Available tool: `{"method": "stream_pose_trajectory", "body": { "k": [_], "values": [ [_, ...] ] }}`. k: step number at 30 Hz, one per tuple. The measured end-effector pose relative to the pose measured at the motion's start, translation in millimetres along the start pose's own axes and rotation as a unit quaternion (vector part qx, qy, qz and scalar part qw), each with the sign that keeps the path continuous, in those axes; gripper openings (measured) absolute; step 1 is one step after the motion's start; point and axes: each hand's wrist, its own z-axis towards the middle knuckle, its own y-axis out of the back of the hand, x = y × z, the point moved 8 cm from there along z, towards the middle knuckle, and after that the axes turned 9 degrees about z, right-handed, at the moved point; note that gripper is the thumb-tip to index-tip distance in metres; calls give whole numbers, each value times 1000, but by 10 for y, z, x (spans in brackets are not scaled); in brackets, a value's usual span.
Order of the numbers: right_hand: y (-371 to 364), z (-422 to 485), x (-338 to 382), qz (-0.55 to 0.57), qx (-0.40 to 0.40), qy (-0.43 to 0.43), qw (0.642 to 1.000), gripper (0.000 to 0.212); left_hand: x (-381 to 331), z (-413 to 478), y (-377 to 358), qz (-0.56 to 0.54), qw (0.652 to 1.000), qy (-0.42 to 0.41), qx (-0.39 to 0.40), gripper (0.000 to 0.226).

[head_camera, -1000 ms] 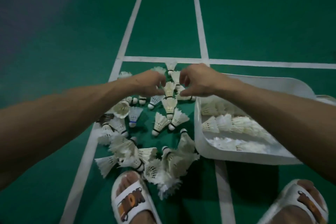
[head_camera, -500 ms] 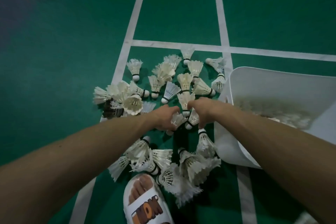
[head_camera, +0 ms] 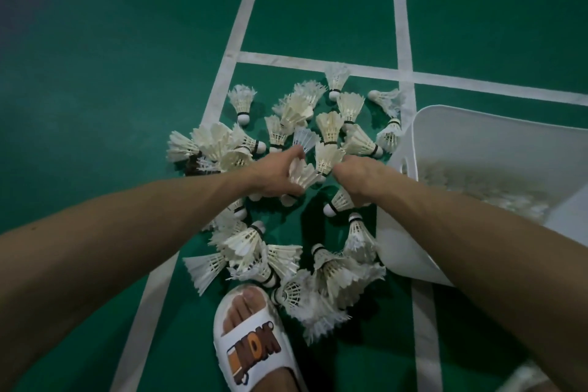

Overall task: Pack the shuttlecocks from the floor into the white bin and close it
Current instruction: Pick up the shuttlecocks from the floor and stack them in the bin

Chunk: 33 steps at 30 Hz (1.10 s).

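Reached both bare arms down over a green floor [head_camera: 95, 79] crossed by white lines [head_camera: 401, 25]. Curled the left hand [head_camera: 276, 178] round a small bunch [head_camera: 302, 176] of feathered shuttles, fingers and thumb wrapped about the skirts. Held the right hand [head_camera: 358, 180] just beside it, parted by a narrow gap, knuckles up and fingers tucked under, clamped on a single shuttlecock [head_camera: 341, 202] whose white cork poked out leftward below the wrist. Worked in the middle of the loose shuttlecocks [head_camera: 294, 113], strewn on the floor in a rough ring round both hands: some lying singly at the far side, others piled thick and overlapping at the near side. Had the white bin [head_camera: 471, 143] standing open on the floor at the right, its left wall just beside the heap's edge, with the right forearm crossing in front of it. Showed a pale, blurred layer of packed shuttlecocks [head_camera: 483, 192] inside. Planted one foot in a white slipper [head_camera: 251, 352] with brown and orange lettering at the near edge of the heap, close against the nearest feathers.
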Motion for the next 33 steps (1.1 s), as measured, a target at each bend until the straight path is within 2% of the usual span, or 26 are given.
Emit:
{"method": "stream_pose_trajectory", "body": {
  "k": [3,7,12,17,19,21,24,26,28,30,33],
  "values": [
    [234,-134,-83,12,-54,-3,998,34,-39,-83,194,-81,997,5,-7,67],
    [649,-400,-271,104,-125,-14,987,45,-197,-107,558,-167,986,8,-29,70],
    [1149,-799,-458,143,-204,-10,968,46,-630,-90,1118,-199,975,-14,-95,66],
    [1506,-1332,-953,252,-279,-26,926,56,-1163,-127,1505,-189,969,-46,-149,66],
    [1527,-1568,-1235,265,-286,-39,920,61,-1491,-112,1547,-176,969,-77,-153,65],
    [1402,-1765,-1558,252,-250,-64,933,63,-1908,-63,1498,-156,970,-115,-147,64],
    [978,-2000,-2034,214,-154,-120,957,62,-2655,54,1157,-114,974,-180,-73,62],
    [608,-2104,-2296,186,-91,-150,967,63,-3085,150,713,-60,976,-208,22,62],
    [223,-2170,-2501,168,-32,-167,971,62,-3344,251,179,49,966,-226,114,62],
    [-127,-2217,-2649,152,13,-176,973,62,-3454,340,-343,188,932,-251,180,62],
    [-477,-2228,-2748,119,56,-174,976,62,-3468,352,-944,293,874,-260,288,64]
  ]
}}
